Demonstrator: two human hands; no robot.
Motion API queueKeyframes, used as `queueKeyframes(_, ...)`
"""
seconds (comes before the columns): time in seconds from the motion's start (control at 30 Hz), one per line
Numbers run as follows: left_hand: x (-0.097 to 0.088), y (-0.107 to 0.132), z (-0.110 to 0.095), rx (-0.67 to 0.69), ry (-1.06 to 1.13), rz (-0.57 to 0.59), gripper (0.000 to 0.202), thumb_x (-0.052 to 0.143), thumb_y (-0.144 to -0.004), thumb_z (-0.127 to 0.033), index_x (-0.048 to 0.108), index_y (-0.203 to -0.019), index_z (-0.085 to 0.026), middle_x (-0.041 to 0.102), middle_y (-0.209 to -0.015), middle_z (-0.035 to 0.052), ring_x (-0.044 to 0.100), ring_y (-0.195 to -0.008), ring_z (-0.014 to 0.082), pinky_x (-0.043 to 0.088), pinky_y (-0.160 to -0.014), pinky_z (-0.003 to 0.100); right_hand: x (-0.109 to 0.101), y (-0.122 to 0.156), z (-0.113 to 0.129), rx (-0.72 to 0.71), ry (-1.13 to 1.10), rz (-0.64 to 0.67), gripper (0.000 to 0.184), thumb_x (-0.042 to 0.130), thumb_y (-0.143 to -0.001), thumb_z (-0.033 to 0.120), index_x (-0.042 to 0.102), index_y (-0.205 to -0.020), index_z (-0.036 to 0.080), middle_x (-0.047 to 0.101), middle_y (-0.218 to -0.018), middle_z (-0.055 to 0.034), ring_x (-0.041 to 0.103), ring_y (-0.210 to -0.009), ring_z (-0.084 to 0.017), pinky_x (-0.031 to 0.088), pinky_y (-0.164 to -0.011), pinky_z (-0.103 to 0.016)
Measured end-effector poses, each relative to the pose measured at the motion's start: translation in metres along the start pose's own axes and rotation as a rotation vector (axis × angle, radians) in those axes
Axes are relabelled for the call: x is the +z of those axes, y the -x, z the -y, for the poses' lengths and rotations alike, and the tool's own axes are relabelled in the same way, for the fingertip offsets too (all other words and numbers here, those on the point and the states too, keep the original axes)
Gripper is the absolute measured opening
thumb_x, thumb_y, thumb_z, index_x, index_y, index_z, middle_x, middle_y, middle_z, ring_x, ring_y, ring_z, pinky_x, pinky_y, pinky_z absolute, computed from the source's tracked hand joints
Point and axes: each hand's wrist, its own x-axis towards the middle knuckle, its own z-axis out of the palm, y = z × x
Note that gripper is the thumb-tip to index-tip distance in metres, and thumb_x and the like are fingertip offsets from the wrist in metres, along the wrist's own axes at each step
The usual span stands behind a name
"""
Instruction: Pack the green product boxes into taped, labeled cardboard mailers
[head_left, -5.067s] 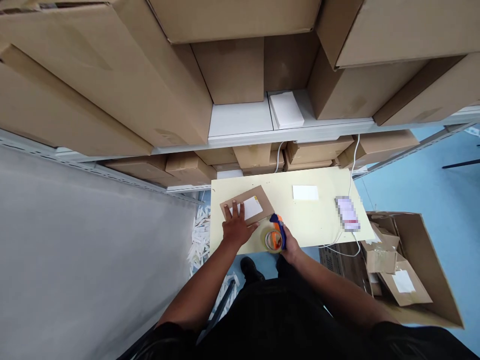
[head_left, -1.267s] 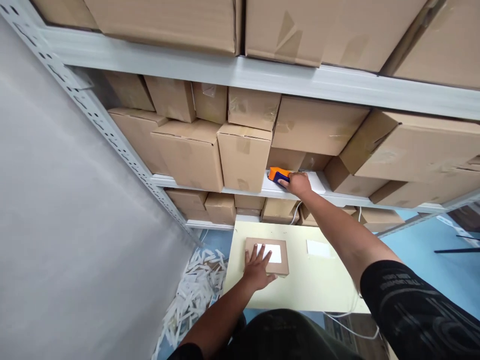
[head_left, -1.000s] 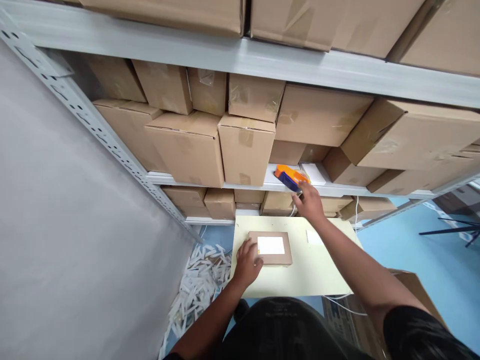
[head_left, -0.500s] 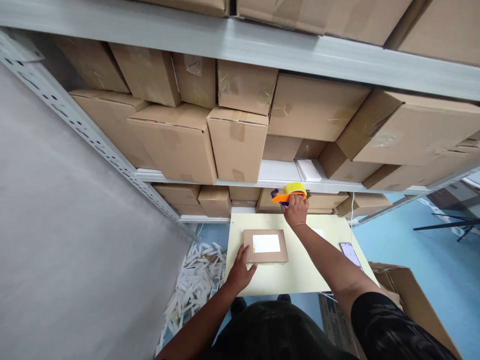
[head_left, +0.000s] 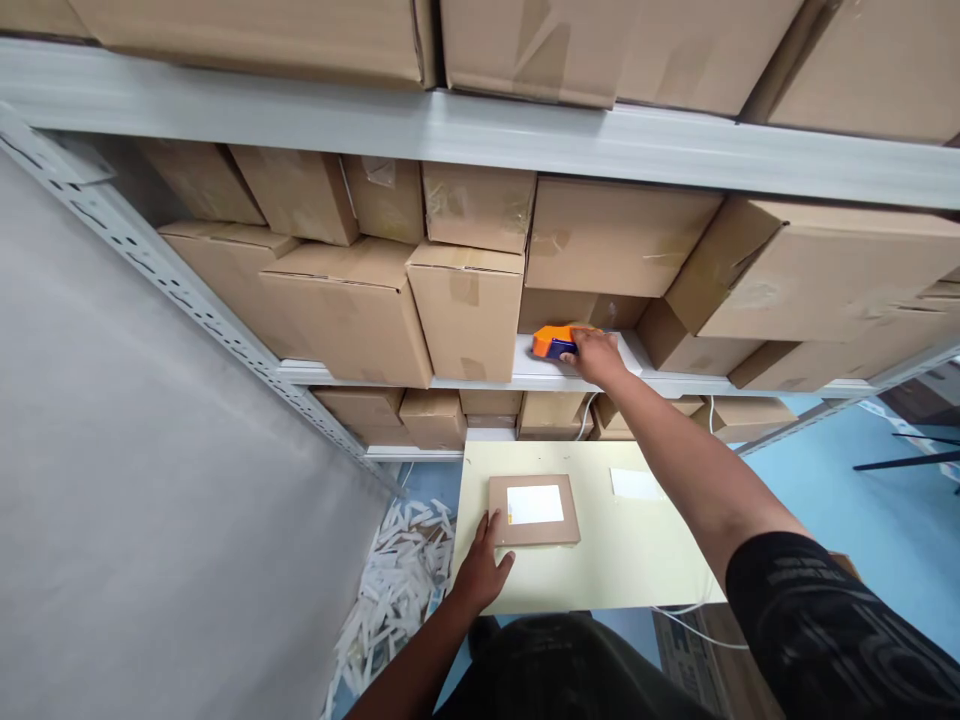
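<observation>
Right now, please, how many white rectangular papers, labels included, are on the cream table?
2: a white label on the flat brown cardboard box, a white slip farther right; the right arm may hide more.

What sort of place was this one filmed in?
Probably a packing corner of a storeroom: cardboard boxes crowd a metal rack, a labelled parcel lies on a table, and the right hand grips a tape dispenser.

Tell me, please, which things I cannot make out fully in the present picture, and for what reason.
All in the head view:
The tape dispenser: partly hidden behind the right hand.
The small box: its inside is hidden by the closed cardboard.
The white label: any print is too small to read.
The table: its right side is partly covered by the right arm.
</observation>
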Motion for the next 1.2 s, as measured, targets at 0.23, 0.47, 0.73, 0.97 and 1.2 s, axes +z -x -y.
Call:
queueKeyframes(0.23,-0.001,-0.001,-0.002,0.007,-0.031,0.003,0.083,0.056,-0.09,-0.028,0.022,-0.165,-0.023,0.017,-0.173,0.0091,0.028,-0.156,0.0254,0.029,-0.125,0.037,0.016,-0.021,0.015,-0.022,0.071,0.088,0.049,0.053,-0.093,0.047,0.059,-0.129,0.013,0.065,-0.129,-0.021,0.051,-0.122,-0.039,0.034,-0.103,-0.053)
queueKeyframes(0.47,-0.001,-0.002,-0.003,-0.033,-0.037,0.033,0.086,0.058,-0.087,-0.027,0.021,-0.165,-0.026,0.014,-0.173,0.0071,0.03,-0.155,0.0272,0.036,-0.121,0.038,0.012,-0.013,0.022,0.097,-0.022,0.105,0.05,0.054,-0.092,0.047,0.062,-0.13,0.015,0.068,-0.127,-0.0177,0.057,-0.117,-0.034,0.04,-0.099,-0.043)
queueKeyframes(0.73,0.001,-0.002,-0.001,-0.043,-0.028,0.036,0.086,0.057,-0.088,-0.027,0.019,-0.166,-0.026,0.011,-0.174,0.0042,0.028,-0.156,0.0254,0.034,-0.121,0.034,0.02,-0.001,0.03,0.008,-0.021,-0.002,0.053,0.051,-0.097,0.054,0.06,-0.134,0.017,0.065,-0.131,-0.0163,0.052,-0.12,-0.035,0.036,-0.1,-0.045)
queueKeyframes(0.97,0.002,-0.001,-0.002,-0.048,-0.027,0.026,0.086,0.058,-0.087,-0.027,0.021,-0.165,-0.026,0.012,-0.174,0.0052,0.028,-0.156,0.0257,0.035,-0.12,0.034,0.021,-0.002,0.025,-0.025,-0.014,0.049,0.048,0.054,-0.095,0.051,0.063,-0.125,0.015,0.066,-0.122,-0.0169,0.053,-0.114,-0.034,0.037,-0.099,-0.045)
queueKeyframes(1.2,0.0,-0.002,-0.004,-0.014,0.043,0.0,0.082,0.058,-0.088,-0.03,0.026,-0.164,-0.025,0.019,-0.172,0.0086,0.03,-0.155,0.0273,0.034,-0.122,0.039,0.002,0.009,0.021,-0.043,-0.122,-0.151,0.057,0.062,-0.089,0.05,0.057,-0.135,0.017,0.058,-0.128,-0.0171,0.047,-0.123,-0.037,0.031,-0.11,-0.053)
